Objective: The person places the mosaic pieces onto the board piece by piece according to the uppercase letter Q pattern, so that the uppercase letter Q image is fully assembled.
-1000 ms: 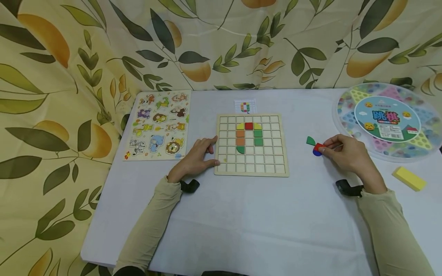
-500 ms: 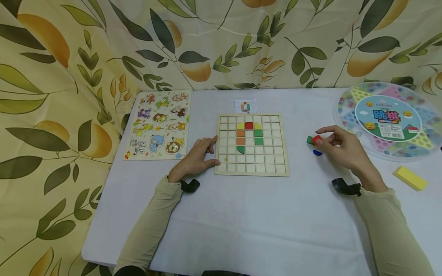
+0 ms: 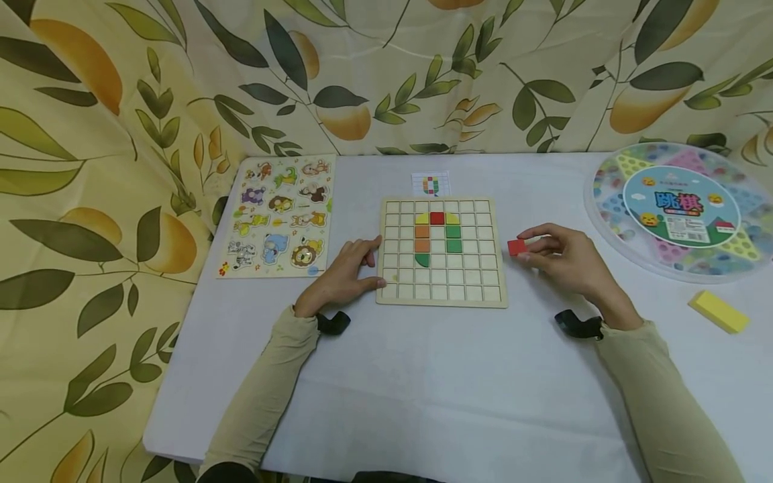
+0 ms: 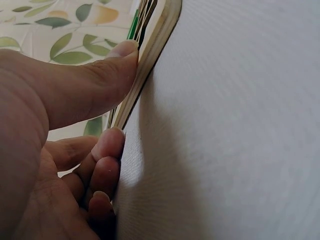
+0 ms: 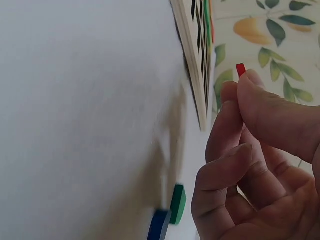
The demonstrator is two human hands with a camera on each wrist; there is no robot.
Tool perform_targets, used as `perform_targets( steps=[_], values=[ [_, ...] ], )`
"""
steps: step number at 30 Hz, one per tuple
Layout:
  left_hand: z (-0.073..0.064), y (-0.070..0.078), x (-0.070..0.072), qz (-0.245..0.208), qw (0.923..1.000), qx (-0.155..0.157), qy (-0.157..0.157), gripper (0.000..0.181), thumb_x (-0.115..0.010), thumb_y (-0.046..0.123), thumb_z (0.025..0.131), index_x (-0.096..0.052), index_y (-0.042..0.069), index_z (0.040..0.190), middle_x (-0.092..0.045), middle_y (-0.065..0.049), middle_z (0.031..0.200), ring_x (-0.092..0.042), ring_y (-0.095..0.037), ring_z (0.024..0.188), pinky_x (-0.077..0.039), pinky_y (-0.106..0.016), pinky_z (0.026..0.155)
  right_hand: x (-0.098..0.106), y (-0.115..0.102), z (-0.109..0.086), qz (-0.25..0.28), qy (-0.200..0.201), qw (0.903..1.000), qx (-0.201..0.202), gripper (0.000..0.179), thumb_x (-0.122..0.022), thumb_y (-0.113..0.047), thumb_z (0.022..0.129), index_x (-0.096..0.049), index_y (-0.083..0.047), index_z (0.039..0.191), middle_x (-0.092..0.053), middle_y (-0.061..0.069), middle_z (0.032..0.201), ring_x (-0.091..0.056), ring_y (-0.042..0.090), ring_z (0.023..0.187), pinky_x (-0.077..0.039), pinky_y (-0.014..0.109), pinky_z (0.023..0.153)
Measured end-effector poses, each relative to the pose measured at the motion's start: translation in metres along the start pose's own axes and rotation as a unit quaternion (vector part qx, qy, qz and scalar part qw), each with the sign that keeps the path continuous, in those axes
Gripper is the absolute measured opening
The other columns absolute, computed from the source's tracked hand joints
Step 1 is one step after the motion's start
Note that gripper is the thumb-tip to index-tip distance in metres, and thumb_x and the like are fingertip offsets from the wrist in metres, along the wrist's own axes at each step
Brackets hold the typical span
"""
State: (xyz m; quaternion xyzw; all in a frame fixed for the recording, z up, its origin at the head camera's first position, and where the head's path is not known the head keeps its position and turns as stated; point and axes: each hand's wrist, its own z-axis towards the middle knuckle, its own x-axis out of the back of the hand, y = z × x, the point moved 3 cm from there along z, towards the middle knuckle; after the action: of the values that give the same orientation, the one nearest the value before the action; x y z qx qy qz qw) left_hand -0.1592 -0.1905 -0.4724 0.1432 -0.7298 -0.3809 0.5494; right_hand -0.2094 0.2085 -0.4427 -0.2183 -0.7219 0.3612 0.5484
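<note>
A square wooden grid board [image 3: 443,300] lies mid-table, with red, yellow, orange and green pieces in some cells. The left hand [image 3: 343,275] touches its left edge with thumb and fingertips; the left wrist view shows the thumb [image 4: 95,85] against the wooden rim. Just off the board's right edge, the right hand [image 3: 564,261] pinches a red square tile [image 3: 517,247] between thumb and fingers, raised above the table. In the right wrist view a green piece [image 5: 177,204] and a blue piece [image 5: 159,225] lie on the cloth. The hand hides them in the head view.
A small card with a coloured pattern [image 3: 431,184] lies behind the board. At the left is an animal picture board [image 3: 274,218]. A round game box [image 3: 680,208] and a yellow block [image 3: 718,311] are at the right. Patterned cloth hangs behind the table.
The right hand has lifted the red tile from beside the green and blue pieces and carried it left towards the board. The left hand has stayed at the board's edge.
</note>
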Motion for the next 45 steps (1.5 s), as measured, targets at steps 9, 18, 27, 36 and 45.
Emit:
perform_targets(
  steps=[9, 18, 27, 36, 45],
  values=[
    [0.0, 0.0, -0.001, 0.003, 1.0, 0.004, -0.002, 0.088, -0.081, 0.02, 0.096, -0.031, -0.004, 0.164, -0.054, -0.009, 0.109, -0.04, -0.024, 0.107, -0.034, -0.036, 0.097, -0.018, -0.019, 0.01, 0.008, -0.017, 0.9992, 0.036, 0.034, -0.082, -0.015, 0.095, -0.071, -0.005, 0.125, -0.08, 0.018, 0.103, -0.069, 0.006, 0.077, -0.05, 0.022, 0.065],
    [0.0, 0.0, 0.0, -0.004, 1.0, 0.009, -0.001, 0.088, -0.081, 0.019, 0.095, -0.031, -0.003, 0.164, -0.053, -0.009, 0.109, -0.04, -0.024, 0.108, -0.034, -0.036, 0.098, -0.04, -0.036, 0.021, 0.002, -0.043, 0.9982, 0.042, 0.035, -0.085, -0.023, 0.093, -0.074, -0.006, 0.122, -0.074, 0.011, 0.101, -0.065, 0.014, 0.084, -0.047, 0.02, 0.073],
    [0.0, 0.0, 0.0, -0.01, 0.9999, 0.009, -0.001, 0.089, -0.082, 0.019, 0.095, -0.03, -0.003, 0.164, -0.054, -0.009, 0.11, -0.04, -0.024, 0.107, -0.035, -0.035, 0.097, -0.057, -0.049, 0.029, 0.011, -0.07, 0.9963, 0.048, 0.039, -0.089, -0.025, 0.089, -0.075, -0.005, 0.12, -0.074, 0.011, 0.1, -0.063, 0.019, 0.085, -0.047, 0.021, 0.073],
    [0.001, -0.001, 0.0, -0.007, 0.9999, 0.01, 0.0, 0.089, -0.082, 0.02, 0.095, -0.031, -0.002, 0.165, -0.054, -0.008, 0.109, -0.04, -0.023, 0.107, -0.035, -0.035, 0.097, -0.071, -0.056, 0.035, -0.014, -0.071, 0.9948, 0.072, 0.032, -0.089, -0.021, 0.088, -0.077, -0.005, 0.114, -0.072, 0.008, 0.093, -0.061, 0.022, 0.082, -0.046, 0.024, 0.071],
    [0.001, -0.002, 0.0, -0.009, 0.9999, 0.008, -0.001, 0.089, -0.082, 0.02, 0.095, -0.031, -0.002, 0.165, -0.054, -0.008, 0.109, -0.04, -0.023, 0.105, -0.034, -0.034, 0.095, -0.082, -0.061, 0.04, -0.036, -0.091, 0.9926, 0.071, 0.029, -0.09, -0.021, 0.086, -0.08, -0.007, 0.11, -0.069, 0.005, 0.087, -0.059, 0.021, 0.077, -0.045, 0.028, 0.068]
  ],
)
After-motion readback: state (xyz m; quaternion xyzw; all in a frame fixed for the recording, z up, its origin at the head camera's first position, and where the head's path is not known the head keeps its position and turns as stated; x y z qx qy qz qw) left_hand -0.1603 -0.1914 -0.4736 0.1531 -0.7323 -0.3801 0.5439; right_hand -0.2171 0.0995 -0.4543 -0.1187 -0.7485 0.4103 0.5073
